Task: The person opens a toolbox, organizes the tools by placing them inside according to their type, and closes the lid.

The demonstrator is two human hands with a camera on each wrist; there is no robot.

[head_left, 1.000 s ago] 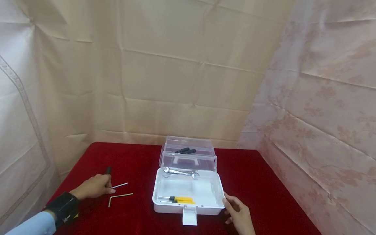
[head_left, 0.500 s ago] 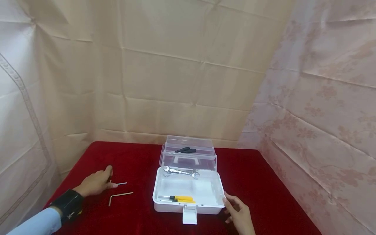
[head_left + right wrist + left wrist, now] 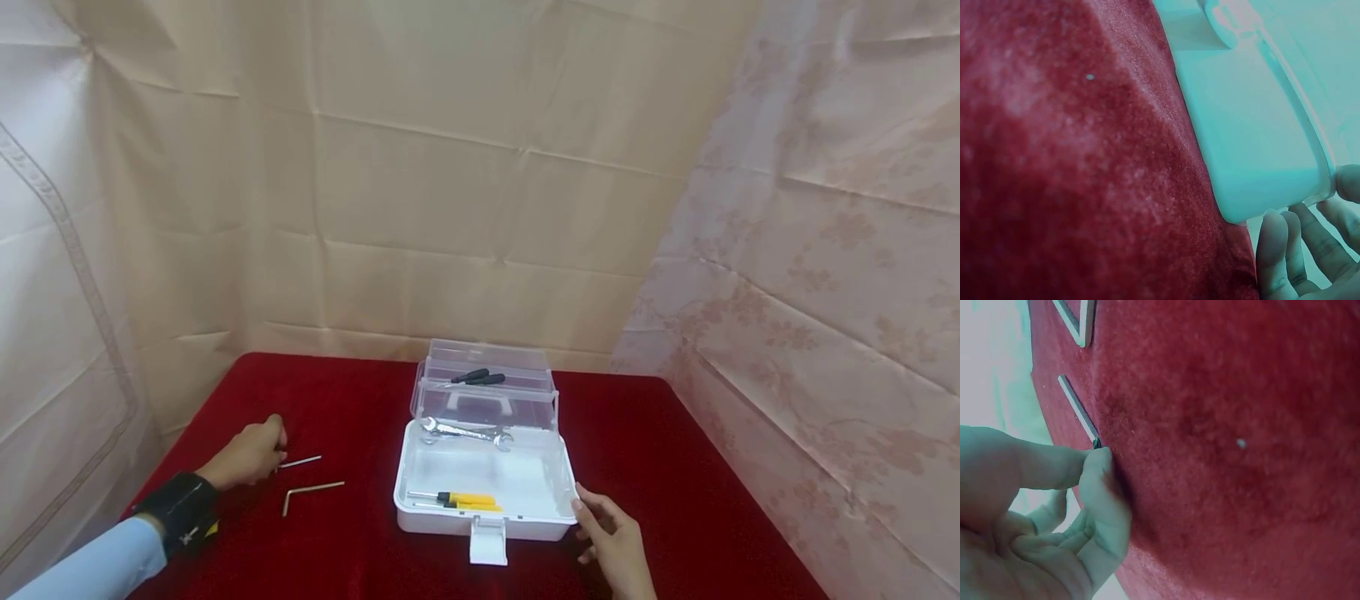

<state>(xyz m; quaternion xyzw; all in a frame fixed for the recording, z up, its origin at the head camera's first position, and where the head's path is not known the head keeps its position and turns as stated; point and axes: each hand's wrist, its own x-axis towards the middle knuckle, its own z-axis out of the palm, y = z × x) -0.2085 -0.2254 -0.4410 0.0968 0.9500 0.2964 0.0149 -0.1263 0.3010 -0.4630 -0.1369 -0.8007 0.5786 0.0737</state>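
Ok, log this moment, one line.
left hand: pinches thin silver metal rod | right hand: holds white plastic toolbox corner | brass-coloured L-shaped metal key: untouched

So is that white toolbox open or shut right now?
Open: the white toolbox has its clear plastic top folded back, its front latch undone, and yellow-handled tools visible inside.

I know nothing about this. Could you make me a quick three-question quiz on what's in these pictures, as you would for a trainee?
1. What colour are the handles of the two tools lying along the front of the white toolbox?
2. True or false: an L-shaped key lies on the red cloth.
3. What does the left grip pinch? A) a wrench, B) a thin metal rod, C) the toolbox latch.

Key: 1. mostly yellow; 2. true; 3. B
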